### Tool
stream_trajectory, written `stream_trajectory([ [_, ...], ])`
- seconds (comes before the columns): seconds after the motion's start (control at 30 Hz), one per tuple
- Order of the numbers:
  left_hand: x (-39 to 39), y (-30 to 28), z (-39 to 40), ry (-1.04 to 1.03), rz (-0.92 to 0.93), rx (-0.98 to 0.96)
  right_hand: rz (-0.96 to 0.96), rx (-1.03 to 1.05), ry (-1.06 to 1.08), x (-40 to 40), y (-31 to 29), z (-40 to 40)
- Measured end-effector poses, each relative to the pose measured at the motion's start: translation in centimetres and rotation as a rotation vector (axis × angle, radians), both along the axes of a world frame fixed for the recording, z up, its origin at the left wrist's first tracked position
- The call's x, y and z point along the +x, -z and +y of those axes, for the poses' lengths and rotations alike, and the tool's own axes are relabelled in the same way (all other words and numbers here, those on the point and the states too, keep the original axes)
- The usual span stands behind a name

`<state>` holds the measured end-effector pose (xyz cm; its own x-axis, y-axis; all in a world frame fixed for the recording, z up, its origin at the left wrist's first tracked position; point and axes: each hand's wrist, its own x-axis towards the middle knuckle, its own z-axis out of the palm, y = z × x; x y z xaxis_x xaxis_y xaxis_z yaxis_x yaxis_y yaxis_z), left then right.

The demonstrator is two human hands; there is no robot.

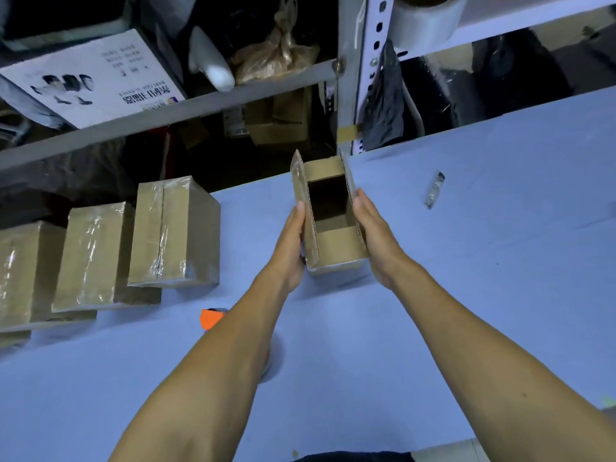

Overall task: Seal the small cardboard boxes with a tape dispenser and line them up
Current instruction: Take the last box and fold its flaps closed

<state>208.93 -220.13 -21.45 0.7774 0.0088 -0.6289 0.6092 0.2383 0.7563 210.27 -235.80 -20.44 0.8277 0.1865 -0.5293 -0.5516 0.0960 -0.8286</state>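
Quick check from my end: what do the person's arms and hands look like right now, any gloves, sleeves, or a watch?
Both forearms are bare as far as the frame shows, no sleeves in view. The left hand and right hand have no gloves, and no rings, watch or wristband are visible. A strip of dark clothing shows at the bottom edge between the arms.

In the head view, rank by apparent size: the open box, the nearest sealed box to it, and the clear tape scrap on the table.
1. Sealed box, looks largest.
2. Open box, smaller, though its raised flaps make this unsure.
3. Tape scrap, clearly smallest.
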Motion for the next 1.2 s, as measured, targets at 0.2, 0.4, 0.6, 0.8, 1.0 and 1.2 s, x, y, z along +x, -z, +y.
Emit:
stream_trajectory([
  [0.2,-0.5,0.7,-0.7,-0.003,-0.082,0.013,0.016,-0.075,-0.090,0.5,1.1,0.5],
  [0.4,-1.2,-0.4,-0.8,-0.033,-0.106,0.047,0.003,-0.112,-0.039,-0.5,0.2,1.3],
  [0.6,-4.5,-3.8,0.6,-0.069,-0.172,0.008,-0.095,-0.152,0.021,-4.6,-3.8,3.3],
  [0.8,-11.0,-7.4,5.3,-0.093,-0.221,-0.007,-0.204,-0.210,0.034,-11.6,-8.0,8.0],
  [1.0,-18.7,-10.3,13.1,-0.118,-0.277,-0.062,-0.263,-0.226,0.014,-19.5,-10.8,15.4],
  [1.2,-25.5,-10.7,21.5,-0.105,-0.256,-0.021,-0.248,-0.234,-0.024,-26.0,-10.5,23.2],
])
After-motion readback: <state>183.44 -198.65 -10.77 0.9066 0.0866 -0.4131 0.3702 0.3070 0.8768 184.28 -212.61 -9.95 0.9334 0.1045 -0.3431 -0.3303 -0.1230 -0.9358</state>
